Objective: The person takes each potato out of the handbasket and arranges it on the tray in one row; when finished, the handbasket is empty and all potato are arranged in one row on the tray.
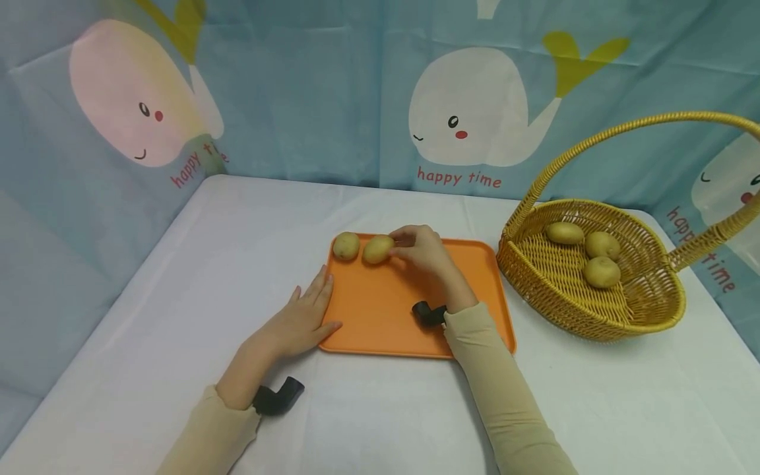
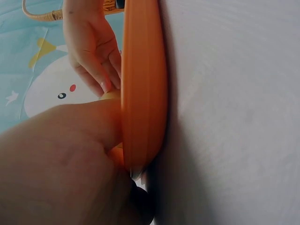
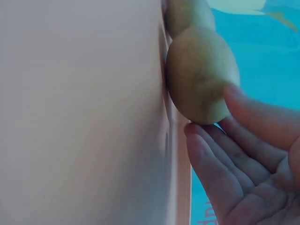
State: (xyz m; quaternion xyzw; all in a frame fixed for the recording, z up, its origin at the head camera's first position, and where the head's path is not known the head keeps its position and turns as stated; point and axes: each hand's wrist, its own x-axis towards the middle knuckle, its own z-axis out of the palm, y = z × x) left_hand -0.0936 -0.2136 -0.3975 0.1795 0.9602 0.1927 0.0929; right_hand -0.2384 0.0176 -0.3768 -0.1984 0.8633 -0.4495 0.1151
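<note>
on the orange tray [image 1: 368, 310], right grip [image 1: 424, 252] pinching a potato [image 1: 377, 250], left grip [image 1: 301, 319] straight-fingered at its edge, basket handle [image 1: 647, 120] cut off

The blue curtain [image 1: 320, 99] carries the words "happy time" in red letters [image 1: 457, 177] under each of three printed whales [image 1: 475, 112], slanting at the left, nearly level midway, partly hidden at the right.

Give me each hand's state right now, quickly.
Left hand: open, touching the left edge of the orange tray.
Right hand: holding a potato between thumb and fingers.
</note>
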